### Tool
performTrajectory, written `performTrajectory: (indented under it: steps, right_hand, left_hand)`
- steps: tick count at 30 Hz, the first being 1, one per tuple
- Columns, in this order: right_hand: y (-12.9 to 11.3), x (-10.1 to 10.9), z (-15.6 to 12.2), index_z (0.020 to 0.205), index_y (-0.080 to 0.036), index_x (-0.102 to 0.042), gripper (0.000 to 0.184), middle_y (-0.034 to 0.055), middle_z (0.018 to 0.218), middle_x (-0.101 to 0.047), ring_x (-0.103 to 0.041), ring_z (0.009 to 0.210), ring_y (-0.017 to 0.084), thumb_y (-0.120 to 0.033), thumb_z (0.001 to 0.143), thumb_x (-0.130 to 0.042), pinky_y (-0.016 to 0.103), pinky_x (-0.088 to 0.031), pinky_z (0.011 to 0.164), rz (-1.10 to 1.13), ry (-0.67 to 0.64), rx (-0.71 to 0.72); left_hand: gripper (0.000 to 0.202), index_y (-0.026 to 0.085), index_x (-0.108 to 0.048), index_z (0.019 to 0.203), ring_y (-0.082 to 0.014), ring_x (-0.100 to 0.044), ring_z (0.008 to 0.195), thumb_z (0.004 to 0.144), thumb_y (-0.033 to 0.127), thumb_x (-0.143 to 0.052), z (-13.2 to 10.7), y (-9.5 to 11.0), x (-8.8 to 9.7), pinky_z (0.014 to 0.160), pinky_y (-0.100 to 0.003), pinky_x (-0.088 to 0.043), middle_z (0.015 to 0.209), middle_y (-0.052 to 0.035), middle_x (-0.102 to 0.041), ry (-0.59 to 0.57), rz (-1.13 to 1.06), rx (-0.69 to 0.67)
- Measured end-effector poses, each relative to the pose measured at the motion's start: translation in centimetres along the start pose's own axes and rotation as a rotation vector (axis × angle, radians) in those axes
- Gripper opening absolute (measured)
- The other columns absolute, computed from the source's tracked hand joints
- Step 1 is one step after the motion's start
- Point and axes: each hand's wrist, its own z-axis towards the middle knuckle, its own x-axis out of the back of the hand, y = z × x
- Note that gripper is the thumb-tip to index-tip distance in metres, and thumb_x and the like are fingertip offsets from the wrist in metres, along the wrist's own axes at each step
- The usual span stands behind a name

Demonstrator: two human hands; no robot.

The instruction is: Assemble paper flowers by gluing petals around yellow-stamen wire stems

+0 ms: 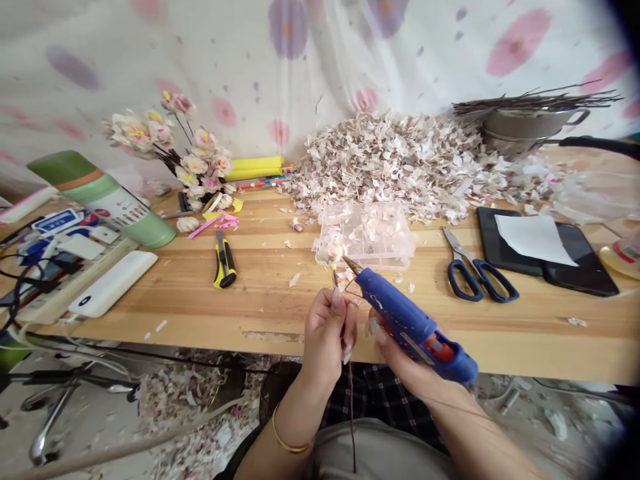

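My left hand is closed in a pinch on a thin dark twig, whose lower end hangs down over my lap. At the twig's upper end, just above my fingers, is a small pale flower with a yellow bit at its base. My right hand is wrapped around a blue hot glue gun. The gun's metal nozzle points up and left, close beside the flower; whether they touch, I cannot tell. Behind them stands a clear plastic compartment box with pale petals inside.
A big heap of pale petal-like scraps lies at the back. Scissors and a dark phone are to the right. On the left are a utility knife, a green bottle, finished flowers and a white power bank.
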Motion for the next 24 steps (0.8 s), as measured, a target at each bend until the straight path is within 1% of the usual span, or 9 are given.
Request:
performTrajectory:
  steps: [1,3,5,8,12,17,21,24]
  right_hand:
    - [-0.2,-0.1,0.2,0.072,-0.024,-0.053,0.012,0.0016,0.065,-0.064,-0.063,0.061,0.018,-0.023,0.082,-0.06,0.031,-0.054,0.059,-0.008,0.022,0.055]
    - [-0.5,-0.3,0.4,0.072,-0.025,-0.051,0.015,-0.0006,0.063,-0.063,-0.062,0.056,0.016,-0.015,0.08,-0.058,0.027,-0.052,0.056,-0.018,0.055,0.137]
    - [-0.5,-0.3,0.4,0.071,-0.025,-0.049,0.019,-0.0013,0.06,-0.062,-0.061,0.053,0.015,-0.01,0.078,-0.058,0.025,-0.05,0.053,-0.028,0.046,0.148]
    - [-0.1,-0.1,0.3,0.071,-0.025,-0.048,0.02,-0.0012,0.059,-0.061,-0.06,0.052,0.016,-0.01,0.078,-0.058,0.026,-0.049,0.051,-0.031,0.033,0.117]
    - [0.6,-0.1,-0.1,0.071,-0.026,-0.052,0.016,-0.001,0.06,-0.062,-0.058,0.049,0.017,-0.013,0.076,-0.06,0.029,-0.05,0.049,-0.07,0.027,0.114]
    - [0.4,-0.2,0.0,0.074,-0.027,-0.053,0.017,-0.0012,0.062,-0.065,-0.058,0.047,0.017,-0.012,0.077,-0.061,0.029,-0.048,0.045,-0.067,0.039,0.134]
    - [0.2,-0.2,0.0,0.078,-0.028,-0.053,0.02,-0.0024,0.066,-0.067,-0.063,0.054,0.016,-0.009,0.08,-0.06,0.027,-0.052,0.051,-0.031,0.042,0.125]
    - [0.5,-0.3,-0.1,0.077,-0.027,-0.051,0.02,-0.0035,0.064,-0.065,-0.064,0.056,0.015,-0.01,0.08,-0.06,0.026,-0.054,0.056,-0.029,0.063,0.108]
  left_hand:
    - [0.037,0.019,-0.049,0.072,-0.0039,-0.028,0.027,0.085,0.046,-0.07,-0.1,-0.3,0.0,0.028,-0.012,-0.023,0.037,0.0102,-0.045,0.014,0.019,0.001]
    - [0.036,0.02,-0.047,0.072,-0.0041,-0.031,0.028,0.087,0.045,-0.068,-0.2,-0.7,0.1,0.029,-0.012,-0.024,0.038,0.0102,-0.046,0.038,0.057,-0.004]
    - [0.036,0.02,-0.045,0.072,-0.0043,-0.032,0.028,0.087,0.045,-0.067,-0.3,-1.0,0.2,0.029,-0.012,-0.024,0.038,0.0106,-0.046,0.052,0.088,-0.01]
    - [0.037,0.021,-0.044,0.073,-0.0042,-0.033,0.029,0.088,0.046,-0.066,-0.3,-1.0,0.2,0.03,-0.012,-0.025,0.039,0.0107,-0.046,0.057,0.118,0.0]
    - [0.038,0.021,-0.043,0.072,-0.0038,-0.033,0.029,0.087,0.046,-0.067,-0.4,-0.9,0.1,0.03,-0.012,-0.026,0.039,0.0108,-0.047,0.08,0.139,0.031]
    - [0.039,0.02,-0.044,0.072,-0.0034,-0.034,0.029,0.086,0.048,-0.068,-0.6,-0.8,0.0,0.031,-0.01,-0.027,0.039,0.011,-0.047,0.102,0.156,0.019]
    - [0.041,0.02,-0.042,0.072,-0.0027,-0.034,0.029,0.083,0.049,-0.071,-0.7,-0.6,-0.1,0.03,-0.009,-0.027,0.039,0.0114,-0.047,0.118,0.166,0.046]
    - [0.042,0.021,-0.042,0.072,-0.0028,-0.034,0.029,0.082,0.049,-0.071,-0.7,-0.6,-0.2,0.03,-0.009,-0.027,0.039,0.0115,-0.046,0.119,0.158,0.05]
